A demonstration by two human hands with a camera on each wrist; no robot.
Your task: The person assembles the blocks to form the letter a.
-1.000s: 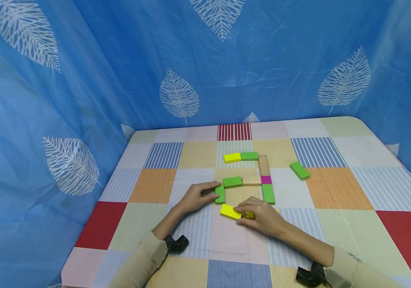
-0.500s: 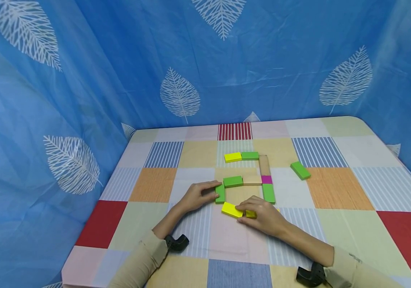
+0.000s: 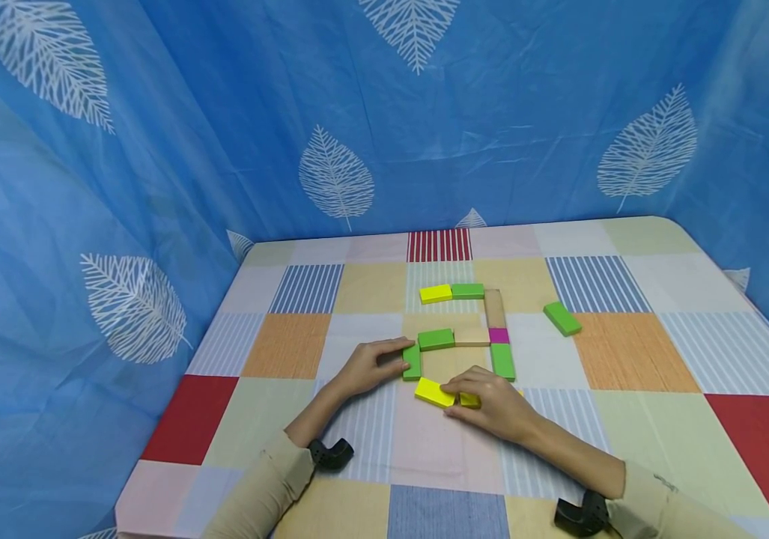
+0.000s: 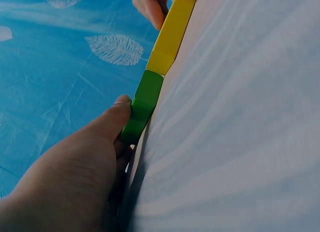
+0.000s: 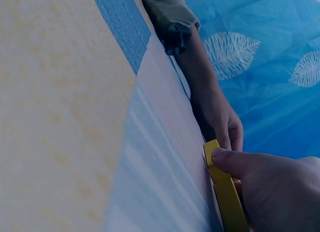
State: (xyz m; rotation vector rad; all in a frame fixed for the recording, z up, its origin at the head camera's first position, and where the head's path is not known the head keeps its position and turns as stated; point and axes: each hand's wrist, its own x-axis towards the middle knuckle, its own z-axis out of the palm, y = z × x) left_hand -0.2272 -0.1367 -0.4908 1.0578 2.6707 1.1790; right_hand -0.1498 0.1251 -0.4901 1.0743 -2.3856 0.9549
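Observation:
At the left side of a block outline, my left hand (image 3: 367,367) holds an upright-lying green block (image 3: 412,362) between thumb and fingers; the left wrist view shows the thumb against that block (image 4: 144,104). My right hand (image 3: 492,404) pinches the right end of a yellow block (image 3: 433,392), which lies slightly slanted. In the left wrist view this yellow block (image 4: 172,34) meets the green one's end. Under my right hand a second yellow block (image 3: 470,400) is partly hidden; the right wrist view shows it (image 5: 231,207) end to end with the pinched one.
The outline continues with green blocks (image 3: 436,340) (image 3: 502,362), plain wooden blocks (image 3: 471,338) (image 3: 495,308) and a magenta block (image 3: 498,336). At its far end lie a green block (image 3: 468,292) and a yellow block (image 3: 435,294). Apart, to the right, is a loose green block (image 3: 561,319) on the patchwork tablecloth (image 3: 647,434).
Between the first frame and the second, the pinched yellow block shifts slightly up and right with my right hand. Since then nothing visibly moves, and my left hand stays at the green block.

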